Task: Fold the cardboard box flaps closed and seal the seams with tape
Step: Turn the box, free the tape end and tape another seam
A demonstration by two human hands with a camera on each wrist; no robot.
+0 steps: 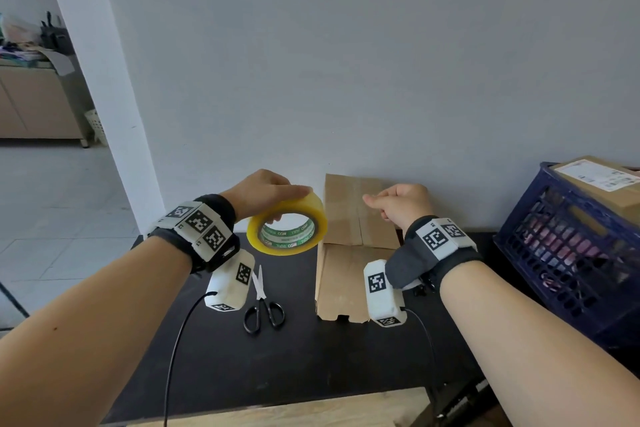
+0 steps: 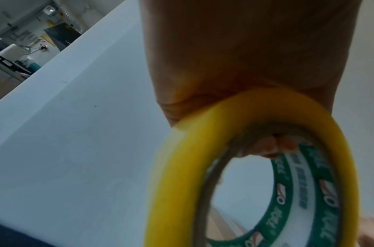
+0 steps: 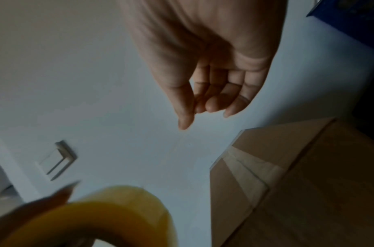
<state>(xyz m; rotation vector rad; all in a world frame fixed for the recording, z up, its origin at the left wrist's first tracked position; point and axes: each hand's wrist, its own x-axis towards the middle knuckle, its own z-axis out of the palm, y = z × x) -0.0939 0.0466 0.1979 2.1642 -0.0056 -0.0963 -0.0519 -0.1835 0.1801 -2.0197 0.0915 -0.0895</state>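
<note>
My left hand [image 1: 277,199] holds a yellow tape roll [image 1: 287,230] in the air left of the box, thumb on its rim and fingers inside the green-printed core [image 2: 304,192]. My right hand [image 1: 370,199] is raised above the cardboard box [image 1: 346,274], its thumb and fingertips [image 3: 190,117] pinched together. In the right wrist view a faint clear strip runs from that pinch down to the roll [image 3: 118,203]. The box stands on the black table [image 1: 277,357] against the wall, with a seam down its upper face.
Black-handled scissors [image 1: 263,308] lie on the table under my left wrist. A dark blue crate [image 1: 561,246] with a labelled parcel [image 1: 599,180] on it stands at the right. The white wall is close behind the box. A wooden edge runs along the table's near side.
</note>
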